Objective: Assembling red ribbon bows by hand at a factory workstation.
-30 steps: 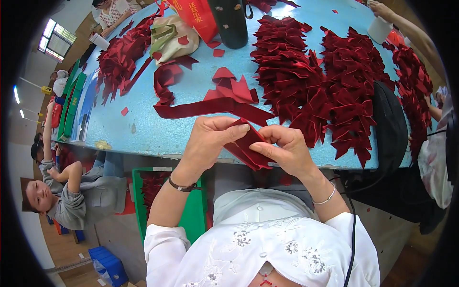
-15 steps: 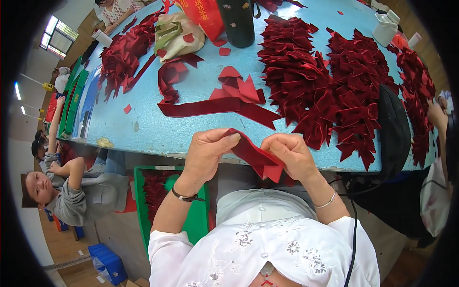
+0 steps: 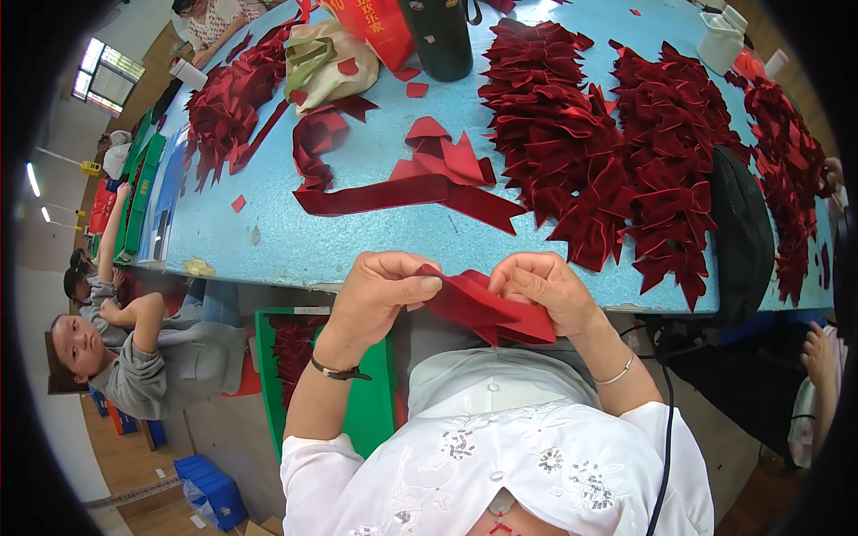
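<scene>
Between my hands, just off the table's near edge, is a dark red velvet ribbon (image 3: 483,308), folded over with its cut ends pointing down and right. My left hand (image 3: 380,299) pinches its left end between thumb and fingers. At the other side my right hand (image 3: 545,290) grips the fold with thumb and fingertips. Beyond them on the table lies a long loose velvet ribbon (image 3: 375,198), curled at its left end. Lighter red ribbon pieces (image 3: 438,152) lie folded next to it. To the right, stacked velvet bows (image 3: 554,134) form a thick row.
More bow rows (image 3: 666,161) lie further right beside a black bag (image 3: 742,232). A dark bottle (image 3: 438,40), a red bag (image 3: 375,27) and a cream cloth bag (image 3: 331,67) stand at the back. A green crate (image 3: 366,402) is below left. Other people are around the table.
The ribbon has turned from a steep slant to a flatter fold, its ends now reaching further right. My right hand has tilted; both hands stay near the table edge.
</scene>
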